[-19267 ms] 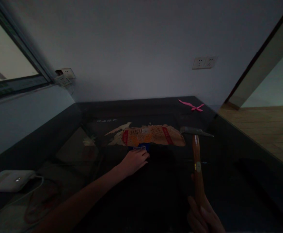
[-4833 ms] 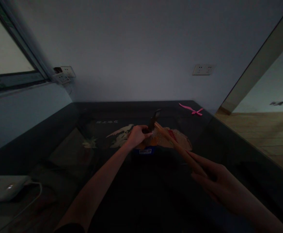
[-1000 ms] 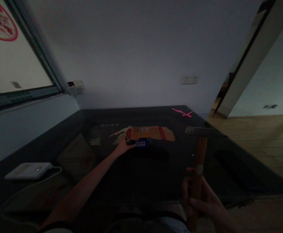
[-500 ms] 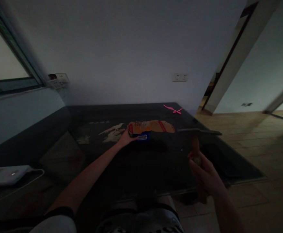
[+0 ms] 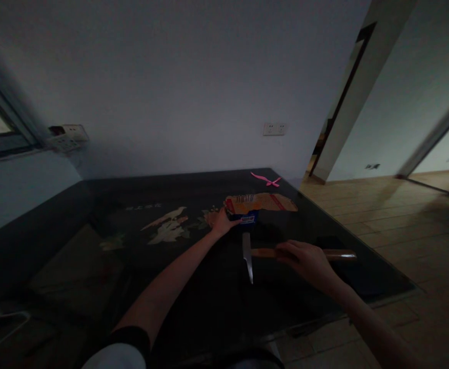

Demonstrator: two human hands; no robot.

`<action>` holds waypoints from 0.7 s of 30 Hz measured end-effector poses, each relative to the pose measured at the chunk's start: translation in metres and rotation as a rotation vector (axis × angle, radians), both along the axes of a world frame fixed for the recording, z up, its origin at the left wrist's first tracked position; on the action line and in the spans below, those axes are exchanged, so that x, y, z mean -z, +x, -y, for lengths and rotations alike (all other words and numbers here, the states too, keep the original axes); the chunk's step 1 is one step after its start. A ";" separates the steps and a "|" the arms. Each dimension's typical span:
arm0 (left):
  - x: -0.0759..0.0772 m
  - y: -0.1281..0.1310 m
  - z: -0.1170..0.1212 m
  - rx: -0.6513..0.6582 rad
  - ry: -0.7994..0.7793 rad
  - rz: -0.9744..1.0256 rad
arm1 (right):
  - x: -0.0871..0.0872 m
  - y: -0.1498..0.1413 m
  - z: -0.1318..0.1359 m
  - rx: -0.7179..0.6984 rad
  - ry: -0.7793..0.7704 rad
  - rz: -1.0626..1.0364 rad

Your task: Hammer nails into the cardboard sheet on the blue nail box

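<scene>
My left hand [image 5: 221, 223] is closed on the left side of a small blue box [image 5: 249, 218] on the dark table. Across the top of the box lies a long, flat brown cardboard piece [image 5: 276, 202] with red bands and a row of several thin dark marks or pieces I cannot make out. My right hand [image 5: 304, 259] is wrapped around the wooden handle of a hammer [image 5: 263, 252]. The hammer lies sideways in the grip, its metal head toward the left, just in front of the box and apart from it.
A pink ribbon-like strip [image 5: 266, 179] lies near the table's back edge. Under my right forearm a dark flat item [image 5: 357, 279] rests on the glossy tabletop [image 5: 194, 287]. A white device with a cable [image 5: 13, 320] sits at the left. A wall stands behind.
The hammer has turned from upright to sideways, its head swinging left and down toward the front of the box. My left hand remains on the box. The view has shifted somewhat.
</scene>
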State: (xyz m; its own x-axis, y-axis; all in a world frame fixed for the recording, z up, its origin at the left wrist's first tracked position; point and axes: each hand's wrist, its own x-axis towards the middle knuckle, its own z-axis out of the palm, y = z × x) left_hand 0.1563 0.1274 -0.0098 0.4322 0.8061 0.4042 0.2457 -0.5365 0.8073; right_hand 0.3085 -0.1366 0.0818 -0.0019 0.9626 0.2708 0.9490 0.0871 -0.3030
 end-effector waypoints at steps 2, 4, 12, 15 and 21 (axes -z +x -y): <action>0.002 0.008 -0.003 0.036 0.004 0.021 | 0.003 0.001 -0.008 -0.025 -0.017 -0.001; 0.004 0.014 -0.006 0.057 0.018 0.020 | 0.007 0.003 -0.017 -0.052 -0.039 -0.009; 0.004 0.025 -0.014 0.178 0.011 0.116 | 0.029 0.006 -0.049 -0.106 -0.126 -0.016; 0.006 0.022 -0.012 0.191 -0.012 0.144 | 0.036 0.003 -0.060 -0.141 -0.156 -0.016; 0.008 0.011 -0.011 0.154 -0.039 0.141 | 0.042 -0.005 -0.075 -0.202 -0.177 -0.017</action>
